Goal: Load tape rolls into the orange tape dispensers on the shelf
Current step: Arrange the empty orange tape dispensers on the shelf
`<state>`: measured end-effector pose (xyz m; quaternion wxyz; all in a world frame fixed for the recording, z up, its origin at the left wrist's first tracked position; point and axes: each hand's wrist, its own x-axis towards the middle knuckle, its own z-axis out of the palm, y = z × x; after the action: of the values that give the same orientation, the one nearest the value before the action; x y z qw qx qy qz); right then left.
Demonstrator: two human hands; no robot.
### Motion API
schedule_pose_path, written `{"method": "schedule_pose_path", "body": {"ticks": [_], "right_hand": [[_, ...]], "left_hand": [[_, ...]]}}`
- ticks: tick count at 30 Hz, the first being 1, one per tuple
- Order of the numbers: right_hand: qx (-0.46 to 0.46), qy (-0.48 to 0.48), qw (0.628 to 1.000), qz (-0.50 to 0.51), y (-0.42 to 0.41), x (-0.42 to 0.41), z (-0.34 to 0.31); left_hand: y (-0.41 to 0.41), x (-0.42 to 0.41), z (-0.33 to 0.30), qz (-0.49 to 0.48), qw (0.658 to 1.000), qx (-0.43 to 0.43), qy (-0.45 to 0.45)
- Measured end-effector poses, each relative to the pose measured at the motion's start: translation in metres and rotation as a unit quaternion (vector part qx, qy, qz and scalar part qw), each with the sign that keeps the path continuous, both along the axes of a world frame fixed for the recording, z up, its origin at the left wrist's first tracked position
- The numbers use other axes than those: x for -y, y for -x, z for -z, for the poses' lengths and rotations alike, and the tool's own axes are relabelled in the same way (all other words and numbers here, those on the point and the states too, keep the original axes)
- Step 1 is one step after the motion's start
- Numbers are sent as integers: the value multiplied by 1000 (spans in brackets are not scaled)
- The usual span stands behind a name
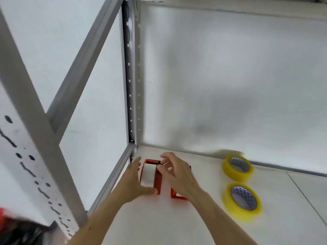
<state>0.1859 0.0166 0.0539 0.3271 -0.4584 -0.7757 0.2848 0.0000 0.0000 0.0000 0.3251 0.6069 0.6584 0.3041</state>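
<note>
An orange tape dispenser (157, 181) stands at the left end of the white shelf (177, 223) with a pale tape roll (148, 174) inside it. My left hand (134, 183) cups the dispenser's left side and front. My right hand (178, 172) pinches at the dispenser's top right edge, by a small black part. A second orange dispenser (177, 196) sits just right of the first, mostly hidden under my right hand. Two yellow tape rolls lie flat further right, one at the back (238, 167) and one nearer (242, 202).
The grey shelf upright (130, 76) rises at the back left corner, with a white back panel (230, 76) behind. A diagonal brace and a perforated front post (35, 165) stand at the left. A seam crosses the shelf board at the right.
</note>
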Motion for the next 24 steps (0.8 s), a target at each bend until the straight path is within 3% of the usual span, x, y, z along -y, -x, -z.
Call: {"method": "schedule_pose_path", "body": {"ticks": [4, 7, 10, 17, 24], "right_hand": [[68, 128, 989, 38, 24, -16, -3], [83, 202, 974, 50, 36, -29, 6], [88, 213, 971, 64, 43, -39, 15], [-44, 311, 947, 62, 46, -50, 33], [-186, 393, 896, 96, 48, -75, -9]], "left_hand": [[1, -7, 16, 32, 999, -44, 5], [0, -9, 30, 30, 999, -23, -19], [-1, -8, 33, 5, 999, 17, -43], [1, -11, 33, 13, 996, 78, -26], [-2, -9, 38, 22, 999, 34, 11]]}}
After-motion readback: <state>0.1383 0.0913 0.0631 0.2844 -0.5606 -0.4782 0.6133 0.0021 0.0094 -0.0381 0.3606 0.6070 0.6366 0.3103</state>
